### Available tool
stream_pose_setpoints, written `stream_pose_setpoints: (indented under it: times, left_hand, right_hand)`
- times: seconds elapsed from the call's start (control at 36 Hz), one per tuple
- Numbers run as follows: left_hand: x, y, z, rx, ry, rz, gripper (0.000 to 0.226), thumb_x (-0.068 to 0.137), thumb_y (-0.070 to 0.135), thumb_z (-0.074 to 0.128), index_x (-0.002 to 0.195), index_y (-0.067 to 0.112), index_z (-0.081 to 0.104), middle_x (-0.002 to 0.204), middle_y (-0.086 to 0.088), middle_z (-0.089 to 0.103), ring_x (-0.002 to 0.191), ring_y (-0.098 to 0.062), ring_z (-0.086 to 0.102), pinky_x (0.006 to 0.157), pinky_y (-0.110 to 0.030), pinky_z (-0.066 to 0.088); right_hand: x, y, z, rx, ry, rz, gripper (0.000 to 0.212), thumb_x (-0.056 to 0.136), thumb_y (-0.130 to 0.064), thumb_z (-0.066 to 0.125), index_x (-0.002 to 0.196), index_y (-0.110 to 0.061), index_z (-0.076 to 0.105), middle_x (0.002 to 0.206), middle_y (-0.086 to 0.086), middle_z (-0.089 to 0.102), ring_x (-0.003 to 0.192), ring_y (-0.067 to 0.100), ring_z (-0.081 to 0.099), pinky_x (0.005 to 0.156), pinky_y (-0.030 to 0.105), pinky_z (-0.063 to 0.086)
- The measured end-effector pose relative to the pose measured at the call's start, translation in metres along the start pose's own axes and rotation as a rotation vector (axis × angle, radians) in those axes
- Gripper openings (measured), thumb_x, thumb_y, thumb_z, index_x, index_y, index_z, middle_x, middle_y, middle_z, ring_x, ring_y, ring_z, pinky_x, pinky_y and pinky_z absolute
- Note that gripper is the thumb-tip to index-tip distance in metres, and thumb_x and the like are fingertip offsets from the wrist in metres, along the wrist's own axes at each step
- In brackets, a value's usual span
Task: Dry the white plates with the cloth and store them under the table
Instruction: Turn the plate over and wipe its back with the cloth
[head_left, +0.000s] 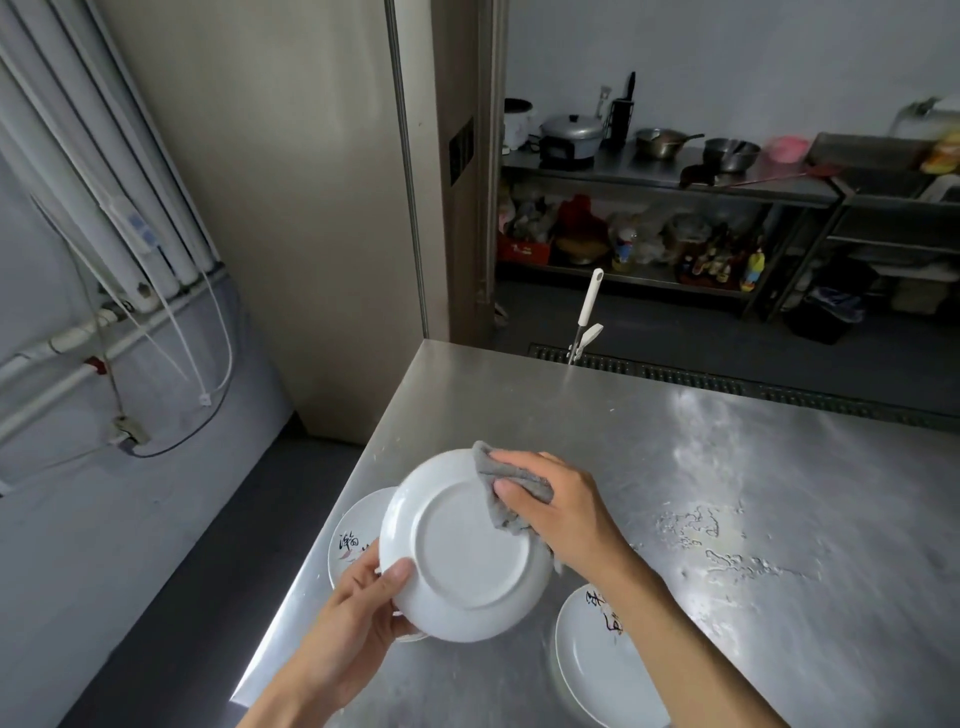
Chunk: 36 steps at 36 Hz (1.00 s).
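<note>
A white plate (462, 545) is held above the steel table (727, 493) with its underside facing me. My left hand (363, 603) grips its lower left rim, thumb on the underside. My right hand (556, 509) holds a grey cloth (501, 488) pressed against the plate's upper right rim. Under the held plate, at the table's left edge, lies another white plate (353, 540) with dark painted characters. A third plate (592, 660) of the same kind lies near the front edge, partly hidden by my right forearm.
Water drops and smears (696, 525) mark the table's right half. A white handle (587, 317) sticks up behind the far edge. Beyond a floor drain, steel shelving (675, 182) carries pots and bottles. Pipes and cables run along the left wall.
</note>
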<state>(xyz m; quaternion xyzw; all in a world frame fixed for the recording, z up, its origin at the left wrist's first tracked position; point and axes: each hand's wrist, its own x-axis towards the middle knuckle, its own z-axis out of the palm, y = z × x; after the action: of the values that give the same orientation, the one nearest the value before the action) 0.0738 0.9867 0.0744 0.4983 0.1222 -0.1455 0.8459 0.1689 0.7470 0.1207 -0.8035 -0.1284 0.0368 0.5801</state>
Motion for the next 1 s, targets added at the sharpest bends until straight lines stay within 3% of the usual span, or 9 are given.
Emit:
stream_pose_setpoints:
  times: [0.08,0.17,0.22,0.33,0.47,0.56,0.61,0.78,1.0]
  left_hand:
    - [0.002,0.0,-0.004,-0.06,0.033,0.037,0.042,0.095,0.016,0.057,0.134,0.025,0.07,0.126,-0.016,0.073,0.094,-0.029,0.074,0.073,-0.043,0.065]
    - [0.001,-0.009,0.001,-0.046,0.015,0.021,0.047,0.095,0.014,0.058,0.14,0.026,0.065,0.134,-0.019,0.068,0.107,-0.037,0.067,0.089,-0.053,0.06]
    - [-0.001,-0.015,0.005,-0.058,0.013,0.005,0.05,0.096,0.014,0.057,0.144,0.025,0.061,0.139,-0.021,0.065,0.115,-0.04,0.061,0.097,-0.057,0.055]
    - [-0.002,-0.007,0.0,-0.012,-0.013,0.031,0.046,0.097,0.018,0.068,0.142,0.027,0.064,0.131,-0.019,0.069,0.102,-0.035,0.069,0.08,-0.05,0.063]
    - [0.002,0.017,-0.012,0.184,-0.075,0.018,0.057,0.087,0.034,0.074,0.141,0.021,0.063,0.127,-0.021,0.069,0.106,-0.038,0.071,0.077,-0.05,0.061]
    - [0.008,0.03,-0.01,0.326,-0.073,0.028,0.06,0.086,0.041,0.078,0.141,0.026,0.061,0.124,-0.019,0.071,0.108,-0.04,0.071,0.074,-0.045,0.061]
    - [0.011,0.032,-0.008,0.402,-0.107,0.025,0.057,0.087,0.033,0.083,0.139,0.028,0.06,0.12,-0.019,0.073,0.109,-0.04,0.071,0.079,-0.047,0.062]
    - [0.011,0.017,-0.004,0.373,-0.134,0.065,0.055,0.087,0.016,0.083,0.137,0.016,0.06,0.124,-0.027,0.07,0.114,-0.049,0.067,0.097,-0.064,0.056]
    - [0.007,0.01,-0.005,0.283,-0.058,0.111,0.06,0.081,0.026,0.088,0.136,0.02,0.062,0.127,-0.02,0.07,0.116,-0.04,0.069,0.089,-0.047,0.061]
  right_hand:
    - [-0.011,0.01,-0.005,0.095,-0.006,0.074,0.035,0.096,-0.028,0.07,0.125,-0.047,0.066,0.108,-0.016,0.075,0.091,0.001,0.07,0.072,0.017,0.053]
    - [-0.013,0.006,0.003,0.129,0.052,0.089,0.033,0.097,-0.03,0.067,0.12,-0.054,0.066,0.099,-0.015,0.076,0.079,0.008,0.071,0.062,0.024,0.057]
    - [-0.008,-0.001,0.005,0.106,0.069,0.075,0.031,0.096,-0.032,0.068,0.117,-0.055,0.067,0.097,-0.015,0.076,0.083,0.013,0.073,0.068,0.032,0.061]
    - [-0.009,0.001,-0.003,0.147,0.044,0.062,0.029,0.094,-0.024,0.073,0.116,-0.043,0.073,0.111,-0.017,0.074,0.102,0.004,0.07,0.084,0.018,0.054]
    - [-0.018,0.01,-0.006,0.15,-0.002,0.037,0.027,0.093,-0.018,0.074,0.112,-0.038,0.076,0.111,-0.014,0.073,0.107,0.005,0.068,0.091,0.021,0.052]
    - [-0.017,0.005,-0.005,0.083,-0.106,-0.006,0.029,0.09,-0.02,0.074,0.11,-0.04,0.077,0.1,-0.017,0.066,0.095,0.004,0.068,0.08,0.015,0.05]
    - [-0.017,0.004,-0.001,-0.016,-0.146,-0.056,0.029,0.09,-0.019,0.074,0.111,-0.038,0.077,0.099,-0.018,0.065,0.097,0.005,0.067,0.084,0.012,0.046]
    - [-0.017,0.001,0.006,-0.276,-0.138,-0.307,0.028,0.099,-0.022,0.066,0.123,-0.035,0.071,0.11,-0.014,0.056,0.09,0.007,0.062,0.076,0.023,0.054]
    - [-0.031,0.012,-0.002,-0.417,-0.062,-0.407,0.029,0.103,-0.025,0.058,0.13,-0.027,0.069,0.122,-0.005,0.061,0.097,0.011,0.063,0.082,0.028,0.054]
